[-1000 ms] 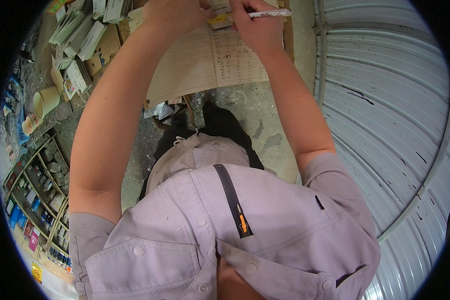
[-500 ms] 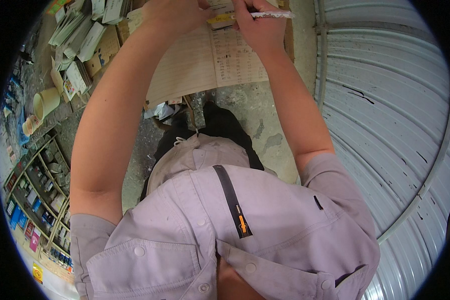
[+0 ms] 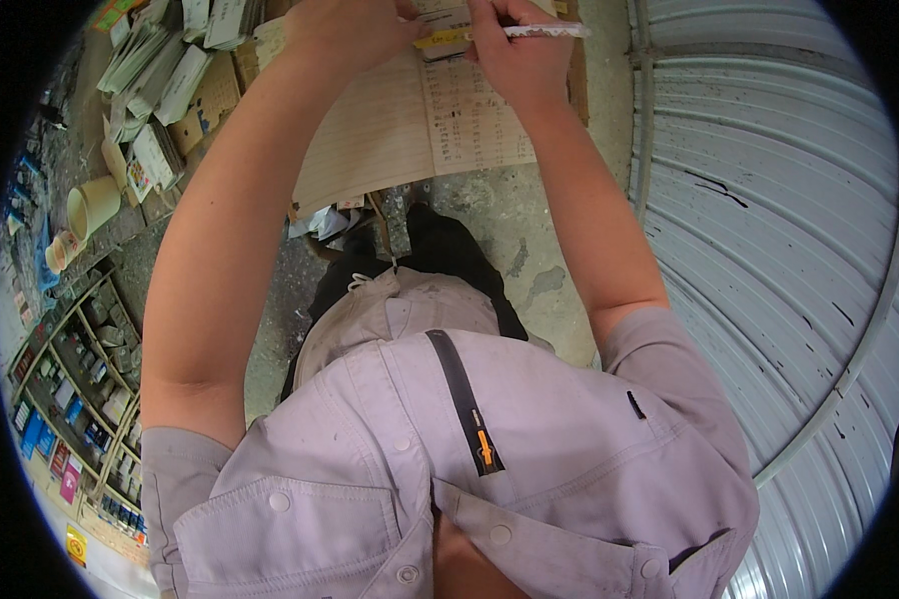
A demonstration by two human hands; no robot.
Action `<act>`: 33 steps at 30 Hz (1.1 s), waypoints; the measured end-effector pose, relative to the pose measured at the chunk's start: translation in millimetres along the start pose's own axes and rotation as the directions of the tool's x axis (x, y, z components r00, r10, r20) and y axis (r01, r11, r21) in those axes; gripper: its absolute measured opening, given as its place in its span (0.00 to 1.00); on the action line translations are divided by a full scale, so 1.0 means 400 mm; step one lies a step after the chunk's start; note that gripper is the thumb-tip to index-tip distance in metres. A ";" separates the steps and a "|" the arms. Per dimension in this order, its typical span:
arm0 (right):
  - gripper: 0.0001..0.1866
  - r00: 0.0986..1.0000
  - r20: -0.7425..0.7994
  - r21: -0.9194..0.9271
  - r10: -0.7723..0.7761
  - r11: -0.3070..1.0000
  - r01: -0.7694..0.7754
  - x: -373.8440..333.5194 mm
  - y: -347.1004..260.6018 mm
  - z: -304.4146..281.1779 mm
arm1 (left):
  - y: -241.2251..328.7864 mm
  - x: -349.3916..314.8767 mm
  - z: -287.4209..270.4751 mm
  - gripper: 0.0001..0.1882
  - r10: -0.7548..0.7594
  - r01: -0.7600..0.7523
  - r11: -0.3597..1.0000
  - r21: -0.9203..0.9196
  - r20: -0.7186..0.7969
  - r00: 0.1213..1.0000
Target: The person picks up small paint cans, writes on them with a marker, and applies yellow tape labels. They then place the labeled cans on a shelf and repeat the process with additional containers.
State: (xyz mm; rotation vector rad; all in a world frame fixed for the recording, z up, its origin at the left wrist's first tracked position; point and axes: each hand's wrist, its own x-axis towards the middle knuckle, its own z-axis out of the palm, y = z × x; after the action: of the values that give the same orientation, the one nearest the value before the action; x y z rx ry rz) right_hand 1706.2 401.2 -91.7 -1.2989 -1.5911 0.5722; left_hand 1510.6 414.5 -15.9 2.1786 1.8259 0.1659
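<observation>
Right hand gripping pen over open notebook

White pen [image 3: 549,31] with dark markings: sticking out to the right of the right hand [image 3: 527,55], above the notebook's right page near the top edge of view. Right fingers are clamping on it; tip is hiding behind the hand, so I'm not seeing whether it's touching paper. Small card [image 3: 446,40] with a yellow strip is lying between the two hands. Left hand [image 3: 345,28] is hovering or resting just left of the card; its fingers are running partly out of view, can't tell if they're pinching anything. Notebook [image 3: 365,135] is lying open under both hands: left page ruled, right page carrying columns of handwritten entries.

Further out, left: stacks of cards or slips [image 3: 155,60] are fanning over the table [image 3: 75,130], a cream cup [image 3: 93,204] is tilting near them, and a wire rack [image 3: 80,324] is holding small boxes below. The person is wearing a pale shirt [image 3: 370,399] and dark trousers [image 3: 454,245], standing on a stained concrete floor [image 3: 539,240]. Right side: a corrugated metal wall [image 3: 769,220] is curving along the rim.
</observation>
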 end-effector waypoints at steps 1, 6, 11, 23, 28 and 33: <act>0.16 1.000 0.005 -0.006 0.004 1.000 -0.004 0.000 0.001 0.000 | 0.004 0.001 -0.002 0.16 -0.019 0.019 1.000 -0.010 0.009 1.000; 0.15 1.000 -0.014 0.025 0.019 1.000 -0.018 0.002 0.002 0.002 | 0.021 -0.008 -0.016 0.16 -0.039 0.039 0.999 0.009 0.003 0.999; 0.16 0.994 0.071 -0.032 0.089 0.996 -0.087 0.005 -0.005 -0.006 | 0.027 -0.012 -0.022 0.16 -0.042 0.042 0.999 -0.007 -0.010 0.999; 0.16 1.000 -0.010 -0.042 0.026 0.999 -0.027 0.008 -0.001 -0.019 | 0.021 0.002 -0.024 0.16 -0.054 0.054 0.999 0.001 0.082 0.995; 0.15 0.999 -0.021 0.018 0.045 0.999 -0.044 0.007 0.004 -0.014 | 0.025 -0.005 -0.028 0.15 -0.046 0.047 0.999 -0.018 0.050 0.998; 0.15 0.999 -0.038 -0.012 0.010 1.000 -0.010 0.007 0.008 -0.013 | 0.032 -0.017 -0.029 0.14 -0.046 0.046 0.998 -0.048 0.003 0.999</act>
State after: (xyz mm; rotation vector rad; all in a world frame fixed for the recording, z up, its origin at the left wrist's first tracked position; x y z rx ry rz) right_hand 1712.2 403.7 -91.1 -1.3205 -1.5597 0.5414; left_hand 1518.2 407.5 -0.4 2.1019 1.8500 0.1954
